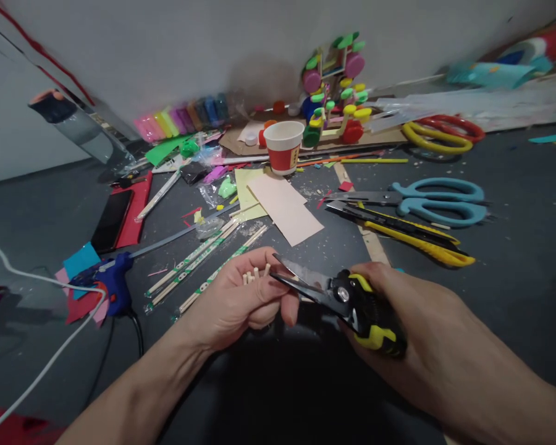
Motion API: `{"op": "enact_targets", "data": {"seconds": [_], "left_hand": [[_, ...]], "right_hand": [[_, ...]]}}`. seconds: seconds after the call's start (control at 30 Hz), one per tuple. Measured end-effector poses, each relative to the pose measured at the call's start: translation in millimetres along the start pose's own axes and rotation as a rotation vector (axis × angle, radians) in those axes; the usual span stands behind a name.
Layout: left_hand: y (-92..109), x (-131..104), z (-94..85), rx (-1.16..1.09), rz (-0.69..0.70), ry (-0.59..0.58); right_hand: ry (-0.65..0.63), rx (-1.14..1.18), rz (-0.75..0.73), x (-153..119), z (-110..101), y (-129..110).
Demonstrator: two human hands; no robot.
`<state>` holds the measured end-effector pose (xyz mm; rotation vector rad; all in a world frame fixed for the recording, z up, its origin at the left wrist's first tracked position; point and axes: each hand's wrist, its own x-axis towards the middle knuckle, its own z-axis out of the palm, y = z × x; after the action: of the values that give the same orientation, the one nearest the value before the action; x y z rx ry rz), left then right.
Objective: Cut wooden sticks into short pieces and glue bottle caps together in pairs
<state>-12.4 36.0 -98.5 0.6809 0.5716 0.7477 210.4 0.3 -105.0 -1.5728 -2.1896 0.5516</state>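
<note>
My left hand (248, 293) is closed around several short pale wooden sticks (256, 272), their ends poking up between thumb and fingers. In my right hand (412, 309) are black and yellow snips (345, 296), gripped by the handles. Their blades are parted, and the tips reach over my left fingers beside the stick ends. Just beyond my left hand lie several wrapped pairs of wooden chopsticks (197, 262) in green-printed sleeves. A pale pink paper sheet (290, 213) rests on a yellow sheet further back.
Blue-handled scissors (440, 201) and a yellow utility knife (412, 238) lie at right. A paper cup (284, 148) stands near colourful wheeled models (336, 93). At left are a blue glue gun (115, 281), white cable (50, 349), phone (112, 219) and tilted bottle (81, 127).
</note>
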Motion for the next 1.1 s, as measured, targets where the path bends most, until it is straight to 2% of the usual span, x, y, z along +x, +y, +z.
{"op": "enact_targets", "data": {"seconds": [0.27,0.5,0.73,1.1], "left_hand": [[-2,0,-1.7,0.006,0.032,-0.039],[-1,-1,-0.5,0.038,0.035,-0.046],[-2,0,-0.3,0.011,0.068,-0.072],[-4,-3,-2.1,0.04,0.074,-0.068]], "right_hand": [[-0.099,0.064,-0.095,-2,-8,4],[-0.082,0.048,-0.176,-3,-11,6],[-0.159,0.166,-0.1,0,-15,6],[-0.217,0.186,-0.126,-1,-15,6]]}}
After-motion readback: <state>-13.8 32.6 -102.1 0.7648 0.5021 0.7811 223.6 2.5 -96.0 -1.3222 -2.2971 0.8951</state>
